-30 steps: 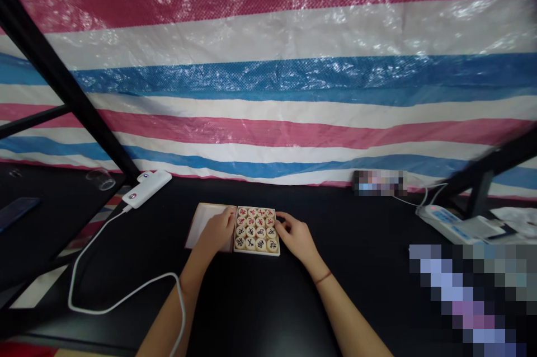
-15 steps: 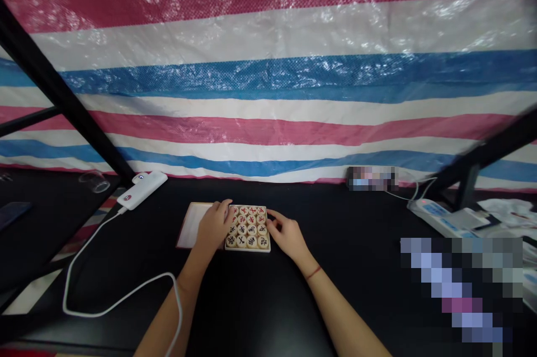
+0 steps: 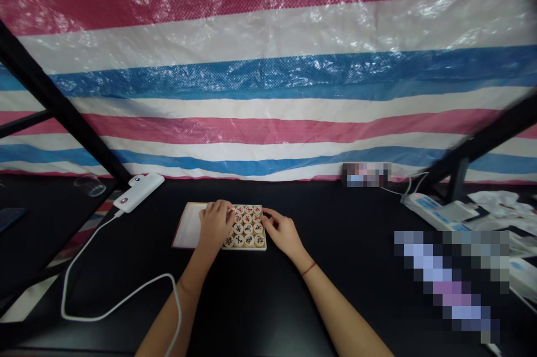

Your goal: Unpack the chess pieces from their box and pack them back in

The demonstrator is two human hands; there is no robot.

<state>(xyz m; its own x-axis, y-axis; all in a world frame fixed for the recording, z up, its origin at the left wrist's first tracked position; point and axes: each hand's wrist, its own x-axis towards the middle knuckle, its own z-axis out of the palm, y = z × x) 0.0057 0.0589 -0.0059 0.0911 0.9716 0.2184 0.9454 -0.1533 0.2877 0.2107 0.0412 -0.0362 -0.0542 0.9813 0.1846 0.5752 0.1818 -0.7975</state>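
A shallow box of round wooden chess pieces with red and black characters lies on the black table. Its flat lid lies just to its left. My left hand rests over the box's left side, fingers curled down onto the leftmost pieces; whether it grips one is hidden. My right hand sits at the box's right edge, fingers bent against the rim and the nearest pieces.
A white power bank with a white cable lies at the left, near a clear glass. A power strip and papers sit at the right. A striped tarp hangs behind. Black frame bars slant at both sides.
My left hand has slid from the lid onto the box's left pieces. The right hand stays at the right edge. The view has shifted slightly.
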